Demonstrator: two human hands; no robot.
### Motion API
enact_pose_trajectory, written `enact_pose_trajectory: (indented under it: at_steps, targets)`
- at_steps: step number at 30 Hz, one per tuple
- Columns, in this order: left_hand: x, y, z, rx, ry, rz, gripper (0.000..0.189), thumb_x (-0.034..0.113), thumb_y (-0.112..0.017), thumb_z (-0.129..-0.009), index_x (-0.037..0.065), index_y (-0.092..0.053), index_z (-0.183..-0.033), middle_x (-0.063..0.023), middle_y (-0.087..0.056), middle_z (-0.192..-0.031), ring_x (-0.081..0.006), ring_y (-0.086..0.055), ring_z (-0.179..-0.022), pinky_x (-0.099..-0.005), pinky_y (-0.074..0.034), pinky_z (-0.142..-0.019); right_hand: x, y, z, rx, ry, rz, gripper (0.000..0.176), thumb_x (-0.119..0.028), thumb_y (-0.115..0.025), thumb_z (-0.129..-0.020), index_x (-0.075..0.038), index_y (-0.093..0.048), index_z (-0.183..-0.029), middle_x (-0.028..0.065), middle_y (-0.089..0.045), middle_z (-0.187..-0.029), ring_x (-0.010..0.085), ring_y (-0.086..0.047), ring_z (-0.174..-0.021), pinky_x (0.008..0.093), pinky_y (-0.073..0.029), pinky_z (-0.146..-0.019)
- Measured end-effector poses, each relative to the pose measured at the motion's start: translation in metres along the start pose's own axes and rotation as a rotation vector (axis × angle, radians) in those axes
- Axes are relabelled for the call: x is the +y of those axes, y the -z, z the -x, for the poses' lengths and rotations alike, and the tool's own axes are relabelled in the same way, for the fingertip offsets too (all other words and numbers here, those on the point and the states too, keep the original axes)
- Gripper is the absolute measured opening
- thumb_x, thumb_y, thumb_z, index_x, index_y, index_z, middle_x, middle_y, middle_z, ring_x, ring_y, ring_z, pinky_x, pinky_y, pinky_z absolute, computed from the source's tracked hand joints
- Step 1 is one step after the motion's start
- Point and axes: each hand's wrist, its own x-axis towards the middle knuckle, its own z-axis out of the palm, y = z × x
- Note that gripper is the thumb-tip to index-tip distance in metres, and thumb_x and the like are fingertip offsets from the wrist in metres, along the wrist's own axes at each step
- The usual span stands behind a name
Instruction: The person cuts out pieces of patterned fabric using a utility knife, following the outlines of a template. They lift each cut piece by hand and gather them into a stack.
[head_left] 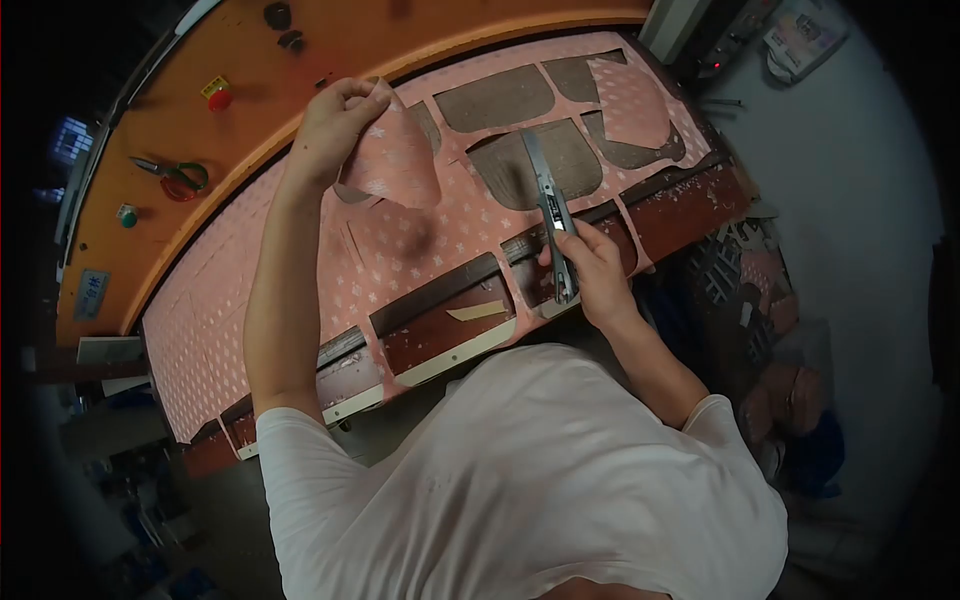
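My left hand (340, 125) pinches the top edge of a cut pink patterned piece (392, 160), lifted above the sheet. In my right hand (593, 268) is a utility knife (552, 205), its long blade pointing away from me over a cut-out opening. The pink patterned sheet (400, 245) lies across the work surface, with several rounded openings showing a dark grey-brown surface (495, 98). Another loose pink piece (630, 105) rests at the sheet's far right. A small yellowish strip (477, 312) lies near the front edge.
An orange machine panel (150, 110) curves along the back left, with green-handled scissors (182, 178), a red button (219, 99) and a green button (127, 214). Pink scraps (790, 395) are piled at the lower right. A package (803, 42) stands at the upper right.
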Motion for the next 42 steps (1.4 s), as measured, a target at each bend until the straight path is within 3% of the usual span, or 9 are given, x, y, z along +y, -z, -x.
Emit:
enact_pose_trajectory:
  at_steps: [9, 10, 12, 13, 18, 24, 29, 35, 42]
  targets:
    - [0.028, -0.194, -0.111, -0.036, -0.064, 0.316, 0.037, 0.027, -0.07, -0.096, -0.003, -0.063, -0.116, -0.0047, -0.067, -0.091, -0.0122, -0.064, -0.084, -0.0276, -0.053, -0.072, -0.008, 0.109, 0.042, 0.274, 0.122, -0.099, 0.029, -0.02, -0.05, -0.103, 0.001, -0.06, -0.121, 0.0034, -0.065, -0.081, 0.0069, -0.055, -0.061, 0.0211, -0.045, -0.055]
    - [0.006, -0.209, -0.133, -0.174, -0.038, 0.278, 0.044, 0.03, -0.069, -0.097, -0.005, -0.061, -0.122, -0.0087, -0.068, -0.099, -0.0154, -0.066, -0.089, -0.0299, -0.055, -0.076, -0.008, 0.115, 0.045, 0.294, 0.122, -0.104, 0.03, -0.02, -0.05, -0.103, 0.001, -0.06, -0.123, 0.0035, -0.065, -0.081, 0.0071, -0.056, -0.061, 0.0212, -0.045, -0.055]
    - [0.003, -0.24, -0.111, -0.052, 0.076, 0.074, 0.05, 0.032, -0.065, -0.099, -0.008, -0.058, -0.127, -0.0134, -0.068, -0.107, -0.0176, -0.067, -0.091, -0.0311, -0.056, -0.077, -0.008, 0.129, 0.049, 0.317, 0.116, -0.109, 0.032, -0.02, -0.05, -0.103, 0.002, -0.058, -0.126, 0.0037, -0.065, -0.082, 0.0073, -0.056, -0.061, 0.0208, -0.045, -0.055]
    - [-0.012, -0.242, -0.111, -0.018, -0.085, -0.216, 0.048, 0.031, -0.063, -0.1, -0.007, -0.057, -0.129, -0.0151, -0.067, -0.113, -0.0187, -0.068, -0.091, -0.0312, -0.056, -0.077, -0.009, 0.135, 0.049, 0.315, 0.113, -0.107, 0.032, -0.02, -0.05, -0.103, 0.002, -0.058, -0.126, 0.0037, -0.065, -0.082, 0.0072, -0.056, -0.061, 0.0207, -0.045, -0.055]
    - [-0.046, -0.194, -0.057, -0.022, -0.005, -0.104, 0.038, 0.028, -0.067, -0.096, -0.003, -0.067, -0.117, -0.0142, -0.073, -0.099, -0.0213, -0.072, -0.086, -0.0319, -0.056, -0.074, -0.009, 0.144, 0.041, 0.26, 0.102, -0.124, 0.032, -0.019, -0.05, -0.103, 0.002, -0.058, -0.126, 0.0035, -0.065, -0.082, 0.0067, -0.056, -0.061, 0.0208, -0.045, -0.055]
    - [-0.103, -0.076, 0.057, 0.171, 0.043, -0.546, 0.023, 0.02, -0.067, -0.096, 0.0, -0.074, -0.101, -0.0089, -0.071, -0.086, -0.0165, -0.065, -0.075, -0.0301, -0.052, -0.07, -0.007, 0.128, 0.008, 0.075, 0.056, -0.148, 0.023, -0.019, -0.051, -0.103, 0.0, -0.063, -0.112, 0.0021, -0.065, -0.08, 0.005, -0.054, -0.061, 0.0197, -0.043, -0.055]
    - [-0.112, -0.027, 0.127, 0.165, -0.045, -0.782, 0.023, 0.021, -0.074, -0.085, 0.004, -0.076, -0.1, -0.0142, -0.069, -0.095, -0.0325, -0.064, -0.093, -0.0406, -0.052, -0.083, -0.003, 0.095, -0.019, -0.098, 0.0, -0.138, 0.021, -0.019, -0.051, -0.103, -0.002, -0.063, -0.109, 0.002, -0.065, -0.081, 0.0051, -0.055, -0.062, 0.0201, -0.044, -0.055]
    - [-0.126, -0.041, 0.107, 0.182, -0.326, -0.891, 0.037, 0.027, -0.075, -0.084, 0.006, -0.072, -0.113, -0.0144, -0.066, -0.111, -0.036, -0.06, -0.105, -0.0453, -0.048, -0.092, -0.01, 0.057, -0.021, -0.159, 0.013, -0.056, 0.02, -0.019, -0.053, -0.103, -0.004, -0.063, -0.111, 0.0014, -0.066, -0.082, 0.0048, -0.055, -0.064, 0.0205, -0.044, -0.056]
    - [-0.12, -0.04, 0.059, -0.063, -0.001, -0.93, 0.04, 0.038, -0.081, -0.076, 0.006, -0.068, -0.096, -0.0161, -0.067, -0.104, -0.0352, -0.061, -0.105, -0.0461, -0.049, -0.088, -0.003, 0.036, -0.01, -0.06, 0.069, 0.014, 0.024, -0.018, -0.053, -0.103, -0.003, -0.063, -0.118, 0.0008, -0.066, -0.083, 0.0035, -0.055, -0.066, 0.0201, -0.044, -0.058]
